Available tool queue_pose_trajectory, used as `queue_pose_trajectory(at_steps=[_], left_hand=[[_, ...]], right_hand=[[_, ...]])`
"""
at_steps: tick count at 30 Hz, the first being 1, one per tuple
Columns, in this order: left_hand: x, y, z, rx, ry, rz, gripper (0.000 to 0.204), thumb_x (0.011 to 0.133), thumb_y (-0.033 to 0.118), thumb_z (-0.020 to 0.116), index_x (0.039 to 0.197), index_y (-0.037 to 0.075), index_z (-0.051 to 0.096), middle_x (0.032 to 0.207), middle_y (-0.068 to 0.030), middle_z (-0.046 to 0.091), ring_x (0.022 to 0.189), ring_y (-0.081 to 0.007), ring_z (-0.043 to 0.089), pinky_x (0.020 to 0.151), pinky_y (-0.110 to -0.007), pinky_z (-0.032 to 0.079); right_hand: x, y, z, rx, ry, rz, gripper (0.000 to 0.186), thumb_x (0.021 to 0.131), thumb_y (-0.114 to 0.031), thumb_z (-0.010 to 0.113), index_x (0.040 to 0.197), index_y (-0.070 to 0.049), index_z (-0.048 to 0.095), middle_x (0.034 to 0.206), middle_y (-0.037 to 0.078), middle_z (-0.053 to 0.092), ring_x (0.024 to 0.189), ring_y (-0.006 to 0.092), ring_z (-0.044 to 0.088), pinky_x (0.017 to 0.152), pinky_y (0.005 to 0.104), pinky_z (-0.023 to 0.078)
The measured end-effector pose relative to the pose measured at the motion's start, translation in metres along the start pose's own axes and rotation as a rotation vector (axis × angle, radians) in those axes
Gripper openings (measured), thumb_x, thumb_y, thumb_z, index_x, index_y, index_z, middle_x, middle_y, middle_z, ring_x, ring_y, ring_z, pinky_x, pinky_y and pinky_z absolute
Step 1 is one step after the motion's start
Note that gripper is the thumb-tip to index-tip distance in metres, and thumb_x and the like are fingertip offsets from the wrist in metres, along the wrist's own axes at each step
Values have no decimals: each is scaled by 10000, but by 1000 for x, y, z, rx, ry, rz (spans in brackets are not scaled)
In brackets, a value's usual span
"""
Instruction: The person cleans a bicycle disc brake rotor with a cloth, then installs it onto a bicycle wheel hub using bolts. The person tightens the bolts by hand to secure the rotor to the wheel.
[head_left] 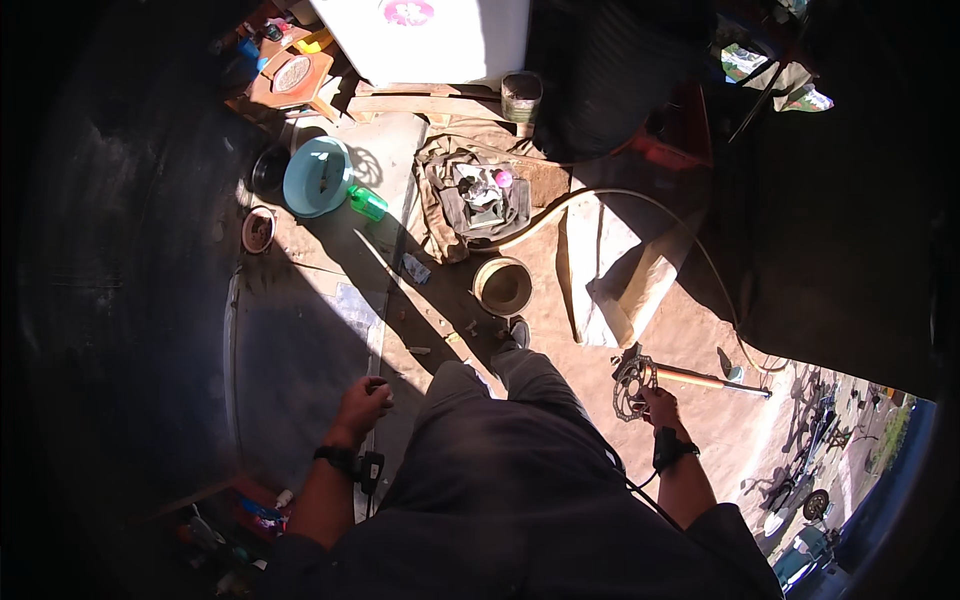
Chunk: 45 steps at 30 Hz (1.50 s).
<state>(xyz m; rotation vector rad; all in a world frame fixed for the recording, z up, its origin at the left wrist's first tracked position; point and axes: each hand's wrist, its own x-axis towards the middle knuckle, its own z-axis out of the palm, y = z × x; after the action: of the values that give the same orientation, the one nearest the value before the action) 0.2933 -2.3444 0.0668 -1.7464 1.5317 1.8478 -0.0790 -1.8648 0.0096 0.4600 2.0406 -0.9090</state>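
Observation:
My right hand (660, 407) grips a dark metal brake disc (629, 390) with a toothed, cut-out rim, held upright out to my right. Just beyond the disc is a long orange-and-black rod-like tool (700, 378); whether it touches the disc, I cannot tell. My left hand (364, 406) is in the air beside my left thigh, fingers curled closed. If anything is inside those fingers, it is hidden. Each wrist wears a dark band, the left one with a small box and a cable.
Ahead of my foot stands a round tub (502, 287). Beyond it, crumpled cloth (437, 180) carries dark parts. A light-blue basin (305, 183) and green bottle (368, 203) sit ahead-left. A hose (640, 193) curves rightward past a folded pale sheet (600, 265). Bicycle-like parts (815, 503) lie far right.

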Motion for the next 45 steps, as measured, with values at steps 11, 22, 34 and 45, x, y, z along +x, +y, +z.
queue_pose_trajectory(at_steps=[11, 22, 34, 45], left_hand=[[186, 144, -9, 480, -174, 165, 374, 938, 227, 676, 1204, -32, 632, 1058, -164, 718, 898, -225, 713, 770, -343, 558], [483, 230, 63, 1088, -392, 410, 480, 888, 267, 740, 1298, 49, 616, 1274, -218, 594, 1118, -353, 646, 966, -400, 519], [719, 210, 215, 1314, -332, 616, 622, 869, 221, 713, 1442, 134, 487, 1412, -297, 485, 1329, -415, 486, 1096, -446, 445], [819, 197, 264, 1396, -223, 715, 512, 899, 161, 678, 1362, -23, 555, 1428, -217, 517, 1282, -366, 547, 1110, -398, 433]], right_hand=[[24, -82, 71, -180, 153, -92, 350, 948, -344, 685, 825, -16, 692, 719, 55, 696, 622, 119, 603, 577, 297, 487], [101, -173, 269, -113, 257, -214, 119, 851, -149, 740, 897, -40, 725, 810, 106, 696, 720, 223, 681, 672, 346, 533], [235, -149, 385, -206, 69, -167, 199, 782, -114, 769, 918, -52, 637, 851, 146, 659, 789, 350, 666, 686, 399, 540], [274, -139, 377, -101, -91, -43, 184, 782, -109, 760, 927, -38, 671, 841, 127, 653, 762, 296, 664, 671, 369, 520]])
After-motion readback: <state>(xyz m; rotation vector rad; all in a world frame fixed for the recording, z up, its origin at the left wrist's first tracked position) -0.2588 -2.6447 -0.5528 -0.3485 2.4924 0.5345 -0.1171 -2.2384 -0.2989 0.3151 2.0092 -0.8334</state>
